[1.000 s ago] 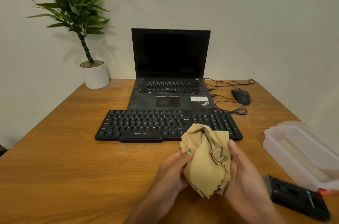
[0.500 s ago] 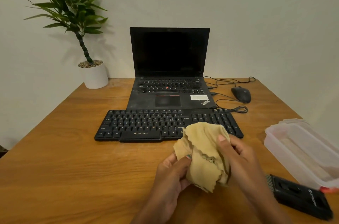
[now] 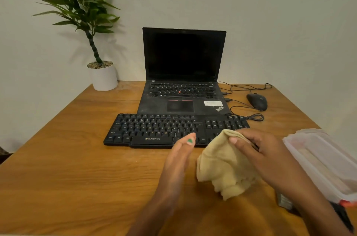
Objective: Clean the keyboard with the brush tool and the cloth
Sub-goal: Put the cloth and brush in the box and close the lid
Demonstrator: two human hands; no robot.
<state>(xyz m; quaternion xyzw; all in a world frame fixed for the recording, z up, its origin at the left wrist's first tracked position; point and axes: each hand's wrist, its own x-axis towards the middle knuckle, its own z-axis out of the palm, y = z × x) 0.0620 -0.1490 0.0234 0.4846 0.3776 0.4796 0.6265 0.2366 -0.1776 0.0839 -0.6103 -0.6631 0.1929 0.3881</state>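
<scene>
On tabletop (image 3: 67,168): cloth held up, near edge of keyboard (image 3: 164,129).
Largest first: laptop (image 3: 183,62) behind kbd, potted plant (image 3: 92,42) back left, clear plastic box (image 3: 318,158) far right. Cloth (image 3: 222,164) bunched, w/ right hand (image 3: 270,156) pinching its top, fingers clamped on fabric. Left hand (image 3: 177,156) just beside cloth, fingers straight, holding nothing. Mouse (image 3: 257,101) back right.
</scene>
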